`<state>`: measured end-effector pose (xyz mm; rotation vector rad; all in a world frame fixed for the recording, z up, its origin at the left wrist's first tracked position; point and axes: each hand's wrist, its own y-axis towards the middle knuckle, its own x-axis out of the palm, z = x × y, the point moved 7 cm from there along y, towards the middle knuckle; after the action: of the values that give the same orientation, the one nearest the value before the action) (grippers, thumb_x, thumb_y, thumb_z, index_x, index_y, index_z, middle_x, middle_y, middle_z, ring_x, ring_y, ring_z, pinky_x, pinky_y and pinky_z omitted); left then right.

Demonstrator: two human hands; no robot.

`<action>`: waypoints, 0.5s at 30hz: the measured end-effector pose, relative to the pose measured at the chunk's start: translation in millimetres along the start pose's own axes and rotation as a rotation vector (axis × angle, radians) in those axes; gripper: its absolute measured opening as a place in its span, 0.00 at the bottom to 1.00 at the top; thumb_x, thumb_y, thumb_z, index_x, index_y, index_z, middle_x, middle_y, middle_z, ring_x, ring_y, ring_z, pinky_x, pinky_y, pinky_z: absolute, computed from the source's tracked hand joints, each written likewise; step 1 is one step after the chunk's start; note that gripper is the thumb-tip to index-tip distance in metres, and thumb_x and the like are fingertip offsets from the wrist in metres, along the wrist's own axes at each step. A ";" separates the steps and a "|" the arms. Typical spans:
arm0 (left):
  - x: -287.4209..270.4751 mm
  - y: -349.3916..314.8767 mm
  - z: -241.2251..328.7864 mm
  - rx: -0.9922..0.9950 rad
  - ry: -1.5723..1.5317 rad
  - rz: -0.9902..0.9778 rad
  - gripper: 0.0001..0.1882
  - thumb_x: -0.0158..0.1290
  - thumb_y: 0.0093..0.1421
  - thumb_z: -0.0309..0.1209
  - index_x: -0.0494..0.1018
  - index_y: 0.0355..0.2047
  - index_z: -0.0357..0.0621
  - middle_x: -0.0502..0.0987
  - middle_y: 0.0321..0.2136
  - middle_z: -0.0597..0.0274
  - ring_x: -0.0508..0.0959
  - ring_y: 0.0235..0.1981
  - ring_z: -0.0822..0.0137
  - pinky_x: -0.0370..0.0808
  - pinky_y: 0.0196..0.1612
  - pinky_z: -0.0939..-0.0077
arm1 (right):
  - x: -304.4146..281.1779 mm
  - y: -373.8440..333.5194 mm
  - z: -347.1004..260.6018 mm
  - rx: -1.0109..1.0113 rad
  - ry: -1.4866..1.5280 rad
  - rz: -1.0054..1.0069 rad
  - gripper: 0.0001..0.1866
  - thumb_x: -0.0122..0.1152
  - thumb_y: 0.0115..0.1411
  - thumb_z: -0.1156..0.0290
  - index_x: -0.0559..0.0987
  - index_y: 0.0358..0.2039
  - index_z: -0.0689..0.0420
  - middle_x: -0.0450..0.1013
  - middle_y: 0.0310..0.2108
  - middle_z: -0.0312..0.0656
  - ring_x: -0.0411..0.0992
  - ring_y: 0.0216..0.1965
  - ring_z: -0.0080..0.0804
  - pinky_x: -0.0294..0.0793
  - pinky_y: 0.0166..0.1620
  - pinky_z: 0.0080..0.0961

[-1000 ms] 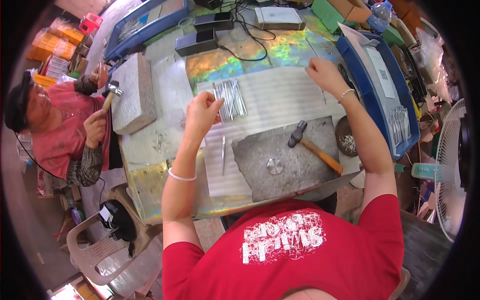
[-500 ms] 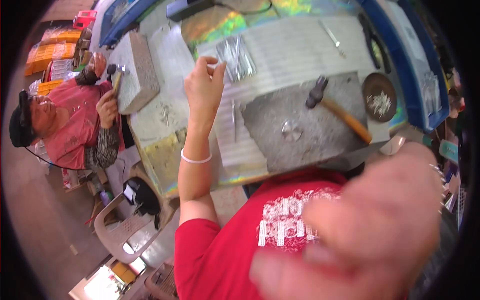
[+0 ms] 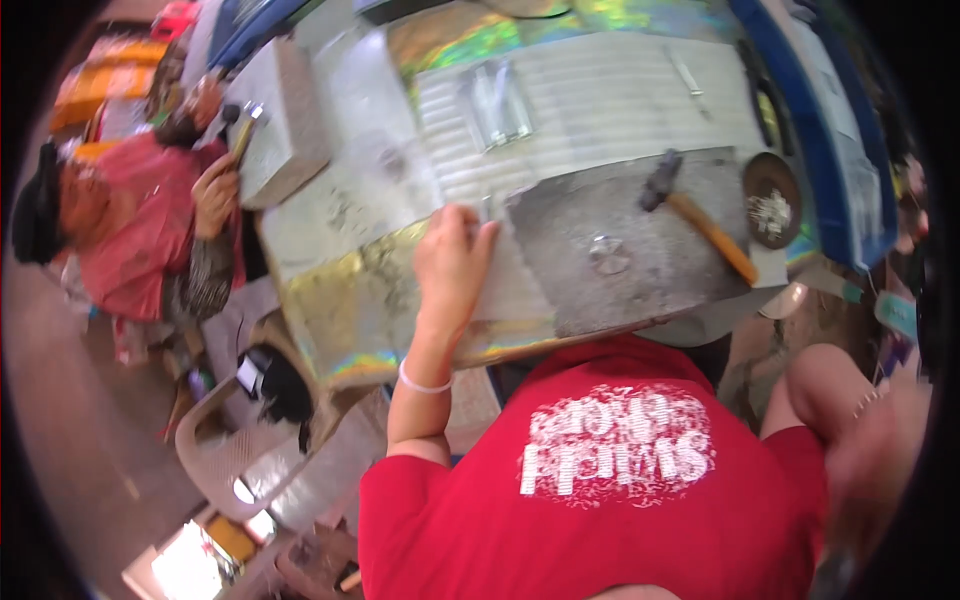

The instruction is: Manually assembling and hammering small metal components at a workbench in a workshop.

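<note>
My left hand (image 3: 452, 262) is low over the table, left of the grey steel plate (image 3: 570, 285). Its fingers are curled, with thumb and forefinger around a thin metal rod (image 3: 488, 207); most of the rod is hidden. My right hand (image 3: 895, 440) is off the table at the far right, smeared by motion, so its fingers cannot be made out. On the plate lie a small round shiny metal disc (image 3: 609, 256) and a hammer (image 3: 712, 235) with a wooden handle. A brown round dish (image 3: 760, 165) beside the plate holds small whitish pieces.
A clear plastic bag (image 3: 497, 105) of thin rods lies on white foam sheeting (image 3: 600, 75). Blue trays (image 3: 815, 130) line the right side. A co-worker (image 3: 150, 230) at the left holds a hammer by a stone block (image 3: 285, 125). A chair (image 3: 215, 440) stands lower left.
My left hand has come down and nearer, from beside the plastic bag to the thin metal rod. My right hand has swung away from close to the camera to the far right.
</note>
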<state>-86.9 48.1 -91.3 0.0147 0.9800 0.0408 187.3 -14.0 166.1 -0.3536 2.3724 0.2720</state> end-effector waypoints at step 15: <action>3.5 8.1 26.8 -0.042 0.098 -0.084 0.06 0.54 0.52 0.25 0.69 0.25 0.35 0.73 0.19 0.51 0.73 0.21 0.56 0.69 0.28 0.67 | 85.0 8.3 169.7 0.060 -0.659 0.106 0.08 0.51 0.48 0.74 0.67 0.30 0.57 0.62 0.28 0.42 0.66 0.33 0.36 0.65 0.35 0.29</action>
<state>-62.9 56.5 -78.9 -0.0671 1.0770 -0.0151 230.4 28.1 -14.0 -0.0842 1.7448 0.3094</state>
